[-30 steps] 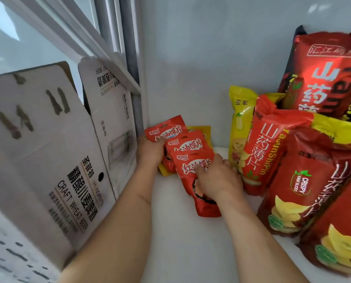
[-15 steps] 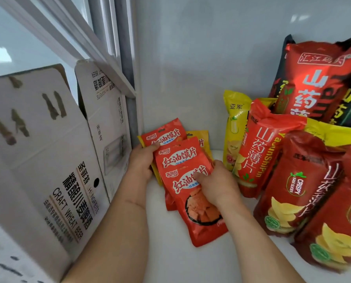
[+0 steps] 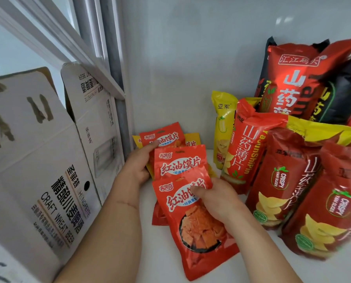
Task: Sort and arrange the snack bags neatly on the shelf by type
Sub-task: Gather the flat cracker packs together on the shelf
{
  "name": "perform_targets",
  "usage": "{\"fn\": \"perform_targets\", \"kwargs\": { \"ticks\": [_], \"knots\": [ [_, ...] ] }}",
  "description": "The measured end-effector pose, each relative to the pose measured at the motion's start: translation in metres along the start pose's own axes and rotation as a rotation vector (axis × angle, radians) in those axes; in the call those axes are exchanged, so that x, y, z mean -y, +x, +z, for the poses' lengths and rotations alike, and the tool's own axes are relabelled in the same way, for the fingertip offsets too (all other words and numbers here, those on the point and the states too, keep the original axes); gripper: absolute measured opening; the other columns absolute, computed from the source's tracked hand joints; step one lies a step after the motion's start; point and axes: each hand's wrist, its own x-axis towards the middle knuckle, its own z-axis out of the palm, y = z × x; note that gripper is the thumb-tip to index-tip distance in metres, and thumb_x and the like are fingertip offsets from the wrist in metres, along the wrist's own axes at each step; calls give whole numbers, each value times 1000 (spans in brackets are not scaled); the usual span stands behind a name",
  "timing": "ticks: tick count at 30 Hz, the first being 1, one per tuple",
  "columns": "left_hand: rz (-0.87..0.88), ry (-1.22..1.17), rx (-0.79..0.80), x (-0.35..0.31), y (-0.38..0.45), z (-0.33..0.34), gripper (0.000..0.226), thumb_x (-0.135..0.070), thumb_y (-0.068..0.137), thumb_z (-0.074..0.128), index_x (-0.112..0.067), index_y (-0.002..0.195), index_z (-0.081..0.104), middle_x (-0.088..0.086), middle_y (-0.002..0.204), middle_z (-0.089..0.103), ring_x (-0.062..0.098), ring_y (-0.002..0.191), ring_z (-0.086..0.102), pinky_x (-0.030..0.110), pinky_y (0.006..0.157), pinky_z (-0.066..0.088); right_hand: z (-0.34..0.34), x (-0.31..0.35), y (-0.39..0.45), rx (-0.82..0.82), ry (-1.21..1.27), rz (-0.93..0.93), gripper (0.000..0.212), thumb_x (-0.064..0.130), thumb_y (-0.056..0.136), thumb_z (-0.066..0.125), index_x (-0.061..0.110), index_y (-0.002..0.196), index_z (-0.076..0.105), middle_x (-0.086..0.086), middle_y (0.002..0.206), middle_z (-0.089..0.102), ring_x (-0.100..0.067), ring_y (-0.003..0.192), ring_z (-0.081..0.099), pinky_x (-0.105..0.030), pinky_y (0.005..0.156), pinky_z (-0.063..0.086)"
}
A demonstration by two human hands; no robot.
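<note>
Three small red snack bags overlap on the white shelf (image 3: 113, 252), with small yellow bags (image 3: 193, 139) behind them. My right hand (image 3: 217, 199) pinches the front red bag (image 3: 193, 227), thumb on its face. My left hand (image 3: 135, 166) holds the left edge of the stack, fingers on the back red bag (image 3: 162, 137); the middle red bag (image 3: 180, 162) lies between. Large red yam-crisp bags (image 3: 276, 180) lean at the right.
A white cardboard beer box (image 3: 48, 160) with raised flaps stands close on the left. Behind the big red bags are tall yellow bags (image 3: 223, 119) and a red and black bag pile (image 3: 293, 78) against the grey back wall.
The front red bag has slid down towards me under my right hand, so the three red bags now fan out. My left hand stayed at the stack's left edge.
</note>
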Motion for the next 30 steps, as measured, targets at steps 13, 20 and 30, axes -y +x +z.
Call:
{"fn": "perform_targets", "kwargs": {
  "ticks": [13, 20, 30],
  "knots": [
    [-133, 240, 38, -8, 22, 23, 36, -27, 84, 80, -9, 112, 67, 18, 101, 76, 32, 78, 74, 42, 56, 62, -18, -20, -21, 39, -87, -41, 23, 42, 90, 67, 29, 108, 67, 14, 103, 74, -9, 95, 70, -37, 92, 56],
    [-127, 376, -36, -11, 31, 34, 13, -8, 90, 72, -8, 99, 64, 15, 87, 70, 29, 69, 66, 40, 69, 56, -18, -20, -18, 30, -69, -12, 26, 42, 86, 71, 27, 107, 67, 13, 102, 74, -10, 94, 71, -37, 91, 56],
    [-90, 223, -37, -5, 16, 15, 9, -9, 95, 65, -11, 103, 63, 15, 94, 71, 29, 71, 69, 43, 58, 61, -22, -15, -48, -19, 3, -59, 24, 35, 99, 55, 26, 118, 65, 12, 113, 71, -11, 104, 67, -36, 99, 51]
  ]
}}
